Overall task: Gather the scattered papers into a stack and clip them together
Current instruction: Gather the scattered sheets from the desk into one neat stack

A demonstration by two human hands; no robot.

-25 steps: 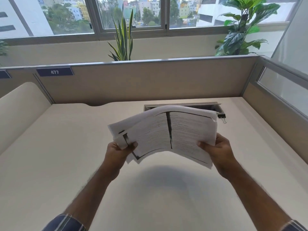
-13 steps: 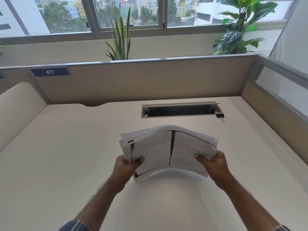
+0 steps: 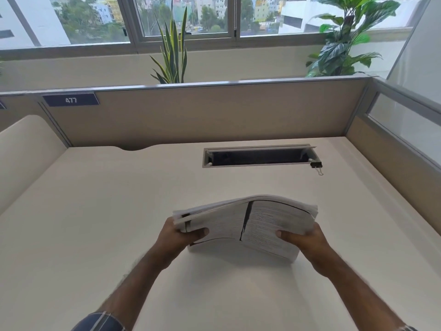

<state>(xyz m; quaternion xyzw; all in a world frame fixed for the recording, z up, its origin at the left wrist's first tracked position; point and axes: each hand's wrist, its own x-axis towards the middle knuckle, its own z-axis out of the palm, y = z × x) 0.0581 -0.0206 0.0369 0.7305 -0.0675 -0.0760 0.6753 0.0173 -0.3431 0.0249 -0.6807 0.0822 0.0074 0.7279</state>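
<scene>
A stack of printed papers (image 3: 262,223) is held over the middle of the cream desk (image 3: 95,223), its lower edge on or just above the surface. The sheets bow upward and their edges are roughly lined up. My left hand (image 3: 177,236) grips the stack's left side, thumb on top. On the right side my right hand (image 3: 304,242) holds it the same way. A black binder clip (image 3: 316,165) lies on the desk farther back, by the right end of the cable slot, apart from both hands.
An open cable slot (image 3: 257,156) is cut into the desk behind the papers. Beige partition walls (image 3: 202,115) close the back and right; a curved divider (image 3: 26,149) stands at the left. Potted plants sit behind the partition under the windows.
Both hands have brought the stack down from in front of the cable slot toward the desk and nearer to me. The sheets are more squared up than before.
</scene>
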